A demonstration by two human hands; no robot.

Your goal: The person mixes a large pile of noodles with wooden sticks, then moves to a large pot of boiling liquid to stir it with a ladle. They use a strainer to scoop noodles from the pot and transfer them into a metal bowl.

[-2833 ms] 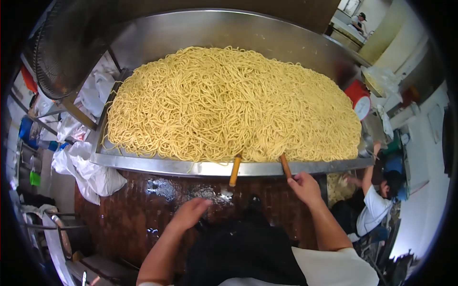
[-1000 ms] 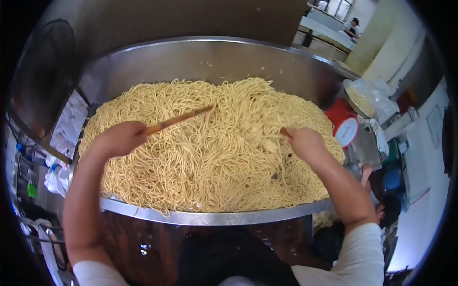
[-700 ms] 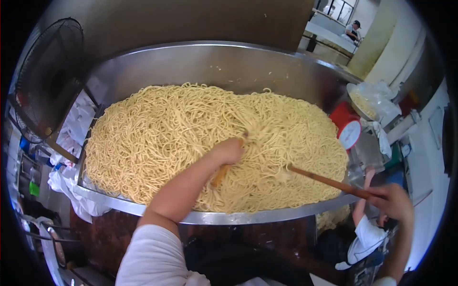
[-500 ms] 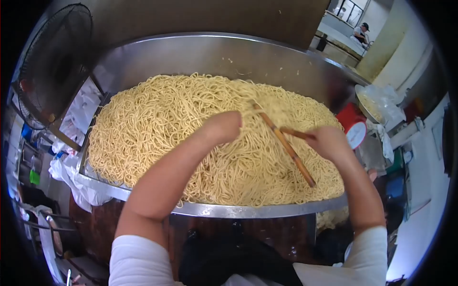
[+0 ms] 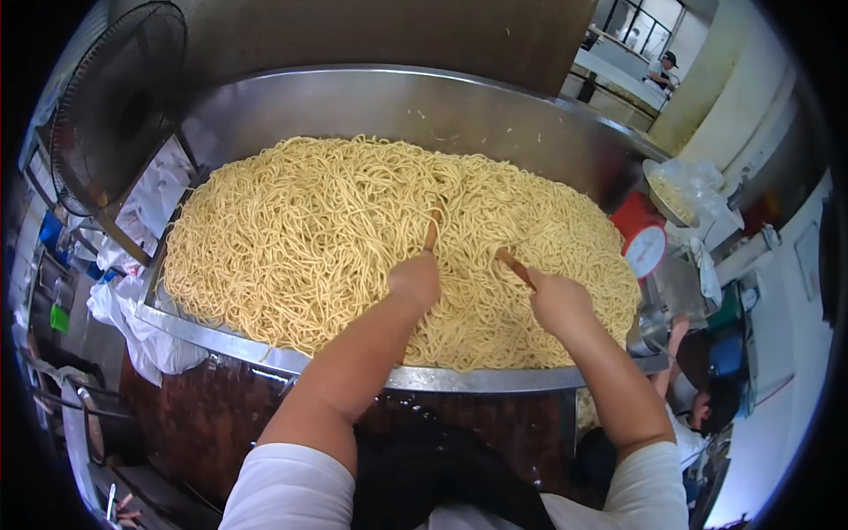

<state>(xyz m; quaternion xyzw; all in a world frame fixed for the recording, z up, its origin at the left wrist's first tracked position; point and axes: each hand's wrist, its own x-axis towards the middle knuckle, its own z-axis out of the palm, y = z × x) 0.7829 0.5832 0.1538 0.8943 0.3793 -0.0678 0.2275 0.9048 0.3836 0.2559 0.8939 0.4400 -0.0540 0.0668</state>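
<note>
A large heap of yellow noodles [image 5: 291, 230] fills a long metal tray [image 5: 495, 380]. Near the middle of the heap, my left hand [image 5: 414, 280] is closed round a wooden stick [image 5: 433, 226], whose far end goes in among the noodles. My right hand [image 5: 561, 303] grips another wooden stick [image 5: 515, 266], its tip touching the noodles to the right of the first stick. The buried parts of both sticks are hidden.
A black fan [image 5: 119, 110] stands at the left, near white plastic bags [image 5: 146, 331]. A red scale [image 5: 643, 238] and a bowl [image 5: 673, 196] are at the right. A co-worker [image 5: 698, 411] is at the lower right; another person [image 5: 661, 71] is farther back.
My left hand has moved down and slightly right, with its stick now pointing away into the noodles. My right hand has shifted left and down. The co-worker at the lower right shows more.
</note>
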